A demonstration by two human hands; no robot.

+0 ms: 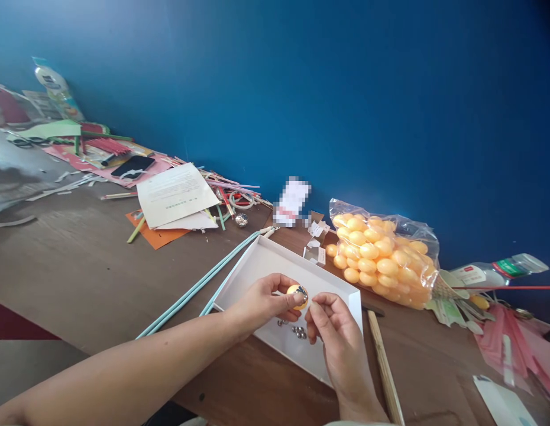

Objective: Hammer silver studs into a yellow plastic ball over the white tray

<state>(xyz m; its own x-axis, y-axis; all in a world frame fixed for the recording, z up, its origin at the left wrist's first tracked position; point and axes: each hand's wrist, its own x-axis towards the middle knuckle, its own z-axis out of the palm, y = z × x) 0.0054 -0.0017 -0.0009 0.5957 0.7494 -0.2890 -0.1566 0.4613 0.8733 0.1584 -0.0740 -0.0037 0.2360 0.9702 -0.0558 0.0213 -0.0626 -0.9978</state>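
My left hand (268, 300) holds a yellow plastic egg (291, 291) between thumb and fingers, above a shallow white box lid (261, 260). Shiny silver pieces cover part of the egg on its right side. Close beside it, my right hand (337, 328) has thumb and forefinger pinched together; whatever is between them is too small to make out. Below the hands, several loose silver pieces (298, 332) lie in the lid.
A clear bag of yellow eggs (385, 260) lies behind the lid, by the blue wall. A wooden-handled tool (385, 367) rests at right, near a bottle (501, 271). Pale blue cords (199, 284), printed paper (177, 195), a silver ball (240, 219) and a phone (133, 167) are leftward.
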